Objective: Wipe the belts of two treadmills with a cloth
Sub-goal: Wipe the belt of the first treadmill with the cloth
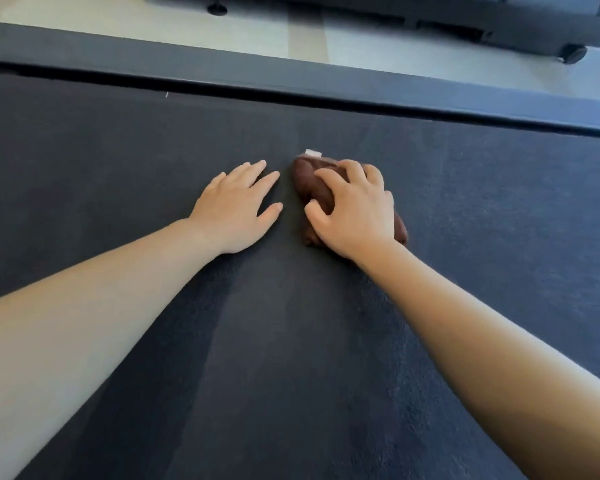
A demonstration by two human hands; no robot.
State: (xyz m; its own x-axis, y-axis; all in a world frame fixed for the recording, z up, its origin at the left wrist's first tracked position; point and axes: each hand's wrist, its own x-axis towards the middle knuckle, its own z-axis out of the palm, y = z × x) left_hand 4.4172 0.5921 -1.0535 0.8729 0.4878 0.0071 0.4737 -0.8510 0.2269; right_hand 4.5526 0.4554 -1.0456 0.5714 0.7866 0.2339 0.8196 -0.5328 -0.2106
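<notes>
On the belt [326, 341]: wiping step, mid-stroke.
I see my right hand [355, 213] clutching the bunched brown cloth [307, 181]; left hand [238, 206] lies flat, empty. Next move, I judge: drag cloth across unwiped belt.

The brown cloth [309, 183] is bunched up under the right hand [355, 209], which presses it down. A small white tag sticks out past the fingertips. The dark treadmill belt [291, 341] lies flat under it.
</notes>
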